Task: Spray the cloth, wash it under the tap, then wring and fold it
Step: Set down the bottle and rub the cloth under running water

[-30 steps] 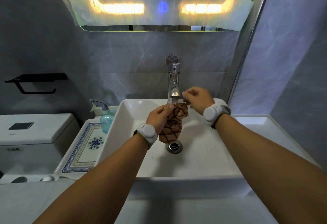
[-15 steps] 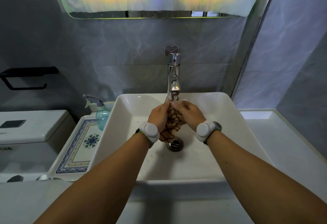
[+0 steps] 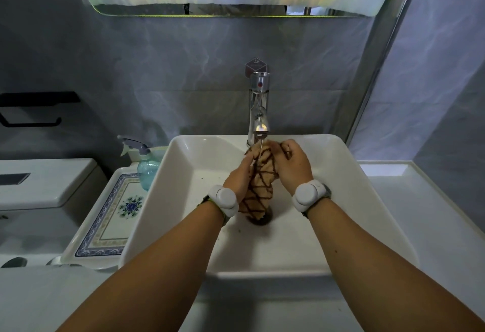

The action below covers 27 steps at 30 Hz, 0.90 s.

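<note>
**Our tally at the basin**

We count two bare hands, the left hand (image 3: 237, 178) and the right hand (image 3: 294, 165), and two round white plastic wristbands (image 3: 224, 199) (image 3: 307, 198). We find one each of these: tan brown-latticed cloth (image 3: 261, 184), chrome tap (image 3: 259, 106), white rectangular ceramic basin (image 3: 183, 174), translucent teal spray bottle (image 3: 148, 169) and blue-bordered patterned tray (image 3: 115, 216).

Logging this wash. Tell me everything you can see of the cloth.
The cloth is tan, towel-like fabric crossed by dark brown diamond lines. Bunched into a long hanging roll, its top sits in the thin stream from the tap and its lower end dangles over the drain of the sink. The left hand holds its left side; the right hand grips its top right.
</note>
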Each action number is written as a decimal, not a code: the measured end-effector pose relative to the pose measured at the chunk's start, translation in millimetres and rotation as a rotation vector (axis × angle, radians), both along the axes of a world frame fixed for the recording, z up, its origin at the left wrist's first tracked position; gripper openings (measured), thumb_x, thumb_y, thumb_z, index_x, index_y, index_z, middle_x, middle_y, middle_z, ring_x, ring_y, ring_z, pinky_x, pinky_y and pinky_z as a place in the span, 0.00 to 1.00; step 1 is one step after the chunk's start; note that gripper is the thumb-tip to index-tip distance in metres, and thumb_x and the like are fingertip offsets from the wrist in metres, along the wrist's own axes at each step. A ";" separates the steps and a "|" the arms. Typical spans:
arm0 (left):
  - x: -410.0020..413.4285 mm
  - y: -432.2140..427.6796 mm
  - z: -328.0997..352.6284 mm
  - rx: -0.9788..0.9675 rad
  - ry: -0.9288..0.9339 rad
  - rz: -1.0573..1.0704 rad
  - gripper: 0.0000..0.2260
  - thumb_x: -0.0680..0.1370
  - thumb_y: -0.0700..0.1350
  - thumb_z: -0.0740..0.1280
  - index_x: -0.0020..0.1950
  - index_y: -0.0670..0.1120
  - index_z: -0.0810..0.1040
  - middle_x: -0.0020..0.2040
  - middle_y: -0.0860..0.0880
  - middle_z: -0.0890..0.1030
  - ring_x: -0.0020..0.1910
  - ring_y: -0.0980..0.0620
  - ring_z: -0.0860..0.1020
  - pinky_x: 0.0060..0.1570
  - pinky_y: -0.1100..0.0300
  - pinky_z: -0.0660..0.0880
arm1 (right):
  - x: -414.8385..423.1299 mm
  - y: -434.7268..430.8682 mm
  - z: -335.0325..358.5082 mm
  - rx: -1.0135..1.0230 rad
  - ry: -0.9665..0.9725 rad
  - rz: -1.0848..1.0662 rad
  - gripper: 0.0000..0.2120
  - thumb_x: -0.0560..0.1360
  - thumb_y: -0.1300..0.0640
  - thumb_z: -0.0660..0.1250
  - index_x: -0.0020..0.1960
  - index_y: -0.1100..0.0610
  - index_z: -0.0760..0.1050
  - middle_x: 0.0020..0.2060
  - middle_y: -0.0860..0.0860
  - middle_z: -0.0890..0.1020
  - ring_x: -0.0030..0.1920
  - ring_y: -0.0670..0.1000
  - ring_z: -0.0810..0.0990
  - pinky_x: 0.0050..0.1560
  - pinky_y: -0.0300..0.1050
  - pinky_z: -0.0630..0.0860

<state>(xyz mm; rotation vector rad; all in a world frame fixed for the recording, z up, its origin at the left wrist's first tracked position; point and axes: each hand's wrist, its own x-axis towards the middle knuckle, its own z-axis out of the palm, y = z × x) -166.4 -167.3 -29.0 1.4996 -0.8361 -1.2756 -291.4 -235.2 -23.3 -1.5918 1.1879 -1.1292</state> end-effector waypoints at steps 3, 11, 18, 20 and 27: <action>-1.2 -0.9 0.2 0.020 0.056 -0.022 0.32 0.82 0.69 0.51 0.51 0.48 0.85 0.39 0.46 0.88 0.41 0.47 0.86 0.44 0.56 0.83 | 3.9 2.1 0.4 0.027 -0.020 0.029 0.16 0.81 0.44 0.65 0.51 0.57 0.75 0.41 0.50 0.83 0.39 0.47 0.80 0.37 0.37 0.76; 6.4 -1.0 -1.7 -0.004 0.130 0.035 0.33 0.84 0.66 0.48 0.54 0.45 0.86 0.39 0.44 0.87 0.29 0.50 0.82 0.26 0.66 0.73 | 4.2 8.0 -0.4 0.102 -0.041 0.151 0.03 0.78 0.54 0.68 0.50 0.48 0.81 0.45 0.49 0.86 0.47 0.51 0.85 0.45 0.44 0.82; 9.3 -6.6 -7.9 -0.028 0.064 0.166 0.23 0.78 0.62 0.67 0.51 0.41 0.86 0.42 0.41 0.87 0.38 0.44 0.82 0.38 0.56 0.79 | 9.7 12.2 2.4 0.118 -0.071 0.162 0.08 0.76 0.51 0.68 0.38 0.46 0.79 0.39 0.50 0.86 0.45 0.54 0.85 0.47 0.50 0.83; 0.0 -6.6 -9.2 -0.010 0.072 0.114 0.25 0.82 0.64 0.58 0.52 0.47 0.86 0.42 0.44 0.88 0.39 0.47 0.85 0.37 0.57 0.80 | 13.5 15.2 1.8 0.070 -0.068 0.188 0.10 0.76 0.47 0.71 0.38 0.46 0.77 0.36 0.48 0.85 0.41 0.50 0.84 0.45 0.47 0.83; -18.0 -4.8 -2.5 -0.071 -0.044 0.122 0.25 0.86 0.60 0.51 0.34 0.50 0.71 0.24 0.51 0.72 0.21 0.55 0.67 0.24 0.63 0.64 | 15.7 9.0 -6.3 -0.047 0.184 0.087 0.13 0.80 0.42 0.65 0.41 0.47 0.73 0.35 0.47 0.82 0.38 0.48 0.82 0.45 0.46 0.82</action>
